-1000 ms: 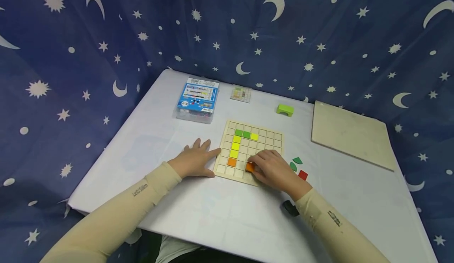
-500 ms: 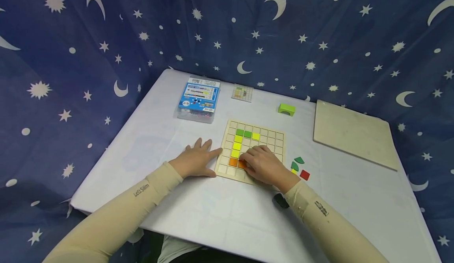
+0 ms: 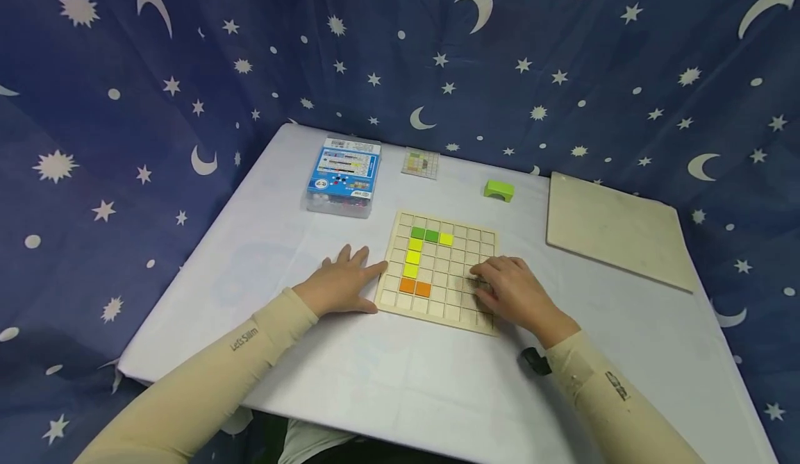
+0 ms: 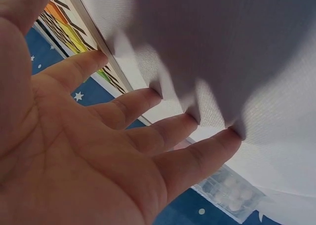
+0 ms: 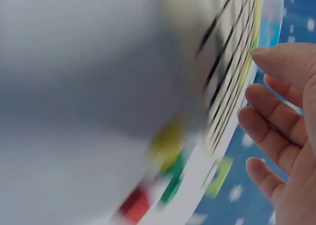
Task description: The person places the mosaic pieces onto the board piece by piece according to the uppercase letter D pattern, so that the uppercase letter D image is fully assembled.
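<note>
A wooden grid board (image 3: 446, 268) lies on the table. Two green tiles (image 3: 425, 234) and a yellow tile (image 3: 446, 239) form its upper row. More yellow tiles (image 3: 412, 257) run down below, ending at two orange tiles (image 3: 415, 287) side by side. My left hand (image 3: 340, 285) rests with spread fingers, its index fingertip (image 4: 101, 58) touching the board's left edge. Over the board's right edge, my right hand (image 3: 515, 292) has loosely bent fingers and holds nothing. In the right wrist view, blurred yellow (image 5: 168, 142), green (image 5: 173, 180) and red pieces (image 5: 133, 205) lie beside the board; the right hand hides them from the head view.
Behind the board are a clear box with a blue label (image 3: 346, 172), a small pattern card (image 3: 421, 163) and a green arch block (image 3: 498, 190). A large plain board (image 3: 619, 231) lies at the back right. Starry cloth (image 3: 375, 47) hangs behind the table.
My right hand slid an orange tile left until it sat beside the other orange one. It then let go and moved right to the board's edge. The left hand stayed in place.
</note>
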Tool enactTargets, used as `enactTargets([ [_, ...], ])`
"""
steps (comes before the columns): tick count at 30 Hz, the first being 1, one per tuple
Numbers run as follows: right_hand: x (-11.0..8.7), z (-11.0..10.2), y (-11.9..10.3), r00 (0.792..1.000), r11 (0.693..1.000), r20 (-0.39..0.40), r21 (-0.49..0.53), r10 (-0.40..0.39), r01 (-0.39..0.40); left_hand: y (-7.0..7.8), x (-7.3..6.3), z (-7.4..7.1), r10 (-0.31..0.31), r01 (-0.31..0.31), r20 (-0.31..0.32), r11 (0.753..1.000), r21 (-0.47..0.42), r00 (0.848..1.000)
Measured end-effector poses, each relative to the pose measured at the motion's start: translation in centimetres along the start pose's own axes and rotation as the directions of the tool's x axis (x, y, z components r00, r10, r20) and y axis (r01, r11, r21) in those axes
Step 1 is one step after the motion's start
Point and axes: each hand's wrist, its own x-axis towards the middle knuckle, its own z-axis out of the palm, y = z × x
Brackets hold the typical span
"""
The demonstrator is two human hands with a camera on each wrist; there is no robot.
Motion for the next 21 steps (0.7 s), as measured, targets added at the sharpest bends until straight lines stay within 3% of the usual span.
enactTargets([
  [5, -3.9, -0.6, 3.9, 0.981, 0.982, 0.038, -0.001, 0.191, -0.191, -0.1, -0.2, -0.2, 0.008, -0.008, -0.008, 1.000, -0.006, 1.000],
  [8, -5.8, -0.6, 5.3, 0.964, 0.966, 0.073, -0.009, 0.257, -0.257, -0.1, -0.3, -0.3, 0.007, -0.007, -0.005, 1.000, -0.013, 1.000],
  [14, -7.5, -0.2, 5.9, 0.963, 0.964, 0.057, 0.010, 0.264, -0.265, 0.0, -0.5, -0.4, 0.000, 0.000, -0.002, 1.000, -0.015, 1.000],
  [21, -6.7, 0.1, 4.7, 0.981, 0.981, 0.026, 0.000, 0.194, -0.194, 0.0, -0.2, -0.1, -0.008, 0.008, 0.000, 1.000, -0.022, 1.000],
])
